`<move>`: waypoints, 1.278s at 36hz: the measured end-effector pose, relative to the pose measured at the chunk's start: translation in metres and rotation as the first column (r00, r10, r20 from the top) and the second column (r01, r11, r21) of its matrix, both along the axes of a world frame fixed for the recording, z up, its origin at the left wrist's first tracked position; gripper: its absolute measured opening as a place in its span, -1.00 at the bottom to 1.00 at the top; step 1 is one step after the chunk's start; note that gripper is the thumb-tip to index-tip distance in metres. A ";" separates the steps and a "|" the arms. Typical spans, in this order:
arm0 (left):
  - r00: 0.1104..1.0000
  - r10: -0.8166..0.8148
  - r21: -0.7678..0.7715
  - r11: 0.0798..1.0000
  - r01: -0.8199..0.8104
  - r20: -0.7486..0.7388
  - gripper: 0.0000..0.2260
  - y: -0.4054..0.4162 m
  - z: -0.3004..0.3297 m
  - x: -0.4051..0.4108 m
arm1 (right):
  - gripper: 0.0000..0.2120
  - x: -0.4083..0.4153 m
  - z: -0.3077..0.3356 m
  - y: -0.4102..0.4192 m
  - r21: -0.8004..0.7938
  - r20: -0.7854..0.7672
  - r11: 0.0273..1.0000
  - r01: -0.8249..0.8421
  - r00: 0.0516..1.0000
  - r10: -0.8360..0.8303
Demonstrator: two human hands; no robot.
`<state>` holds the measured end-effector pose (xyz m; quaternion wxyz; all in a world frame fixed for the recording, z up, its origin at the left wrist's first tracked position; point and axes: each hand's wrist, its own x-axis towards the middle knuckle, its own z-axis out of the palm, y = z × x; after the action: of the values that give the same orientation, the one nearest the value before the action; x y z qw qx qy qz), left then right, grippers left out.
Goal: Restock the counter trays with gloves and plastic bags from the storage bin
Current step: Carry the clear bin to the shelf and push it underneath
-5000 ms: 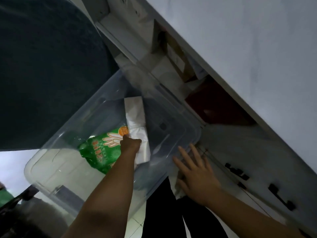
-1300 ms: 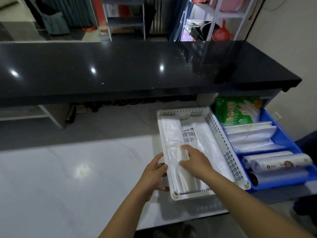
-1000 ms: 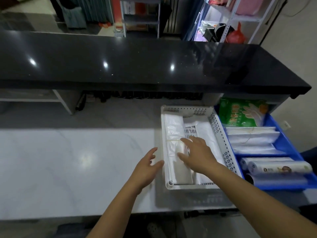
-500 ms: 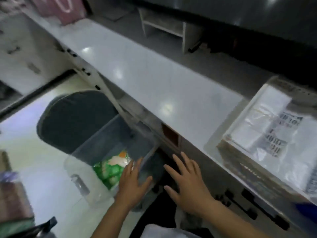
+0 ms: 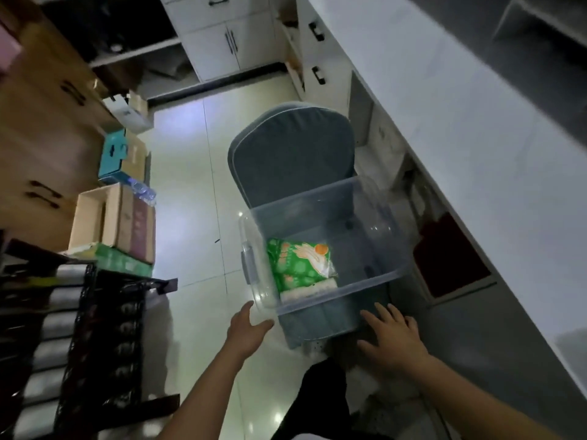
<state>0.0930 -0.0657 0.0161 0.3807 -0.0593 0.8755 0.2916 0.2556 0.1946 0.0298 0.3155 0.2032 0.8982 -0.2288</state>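
Head view: the clear storage bin (image 5: 374, 217) sits at frame centre on a grey cushioned chair (image 5: 290, 150), its near rim just above both hands. A white counter (image 5: 476, 128) runs down the right edge; pale floor (image 5: 190, 192) lies open to the left, bounded by stacked boxes (image 5: 124, 217) and a black rack (image 5: 95, 344).

Inside the bin, against its left wall, lies a green glove pack (image 5: 297, 260) with a white bundle of bags just below it.

The left hand (image 5: 246, 331) touches the bin's near left corner, fingers relaxed, gripping nothing. The right hand (image 5: 392, 339) hovers spread, empty, below the rim.

Half a second earlier both hands were reaching over the bin; the view has since swung left.
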 end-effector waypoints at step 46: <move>0.425 0.786 0.057 0.450 -0.891 0.449 -0.75 -0.071 -0.055 -0.101 | -0.39 -0.265 -0.110 0.128 -0.235 0.100 0.754 0.614 0.786 -0.609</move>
<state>-0.0083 -0.1366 -0.0385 0.3376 -0.4888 0.5868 0.5503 -0.0090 0.3226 -0.0806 0.2545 0.4451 0.7425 -0.4310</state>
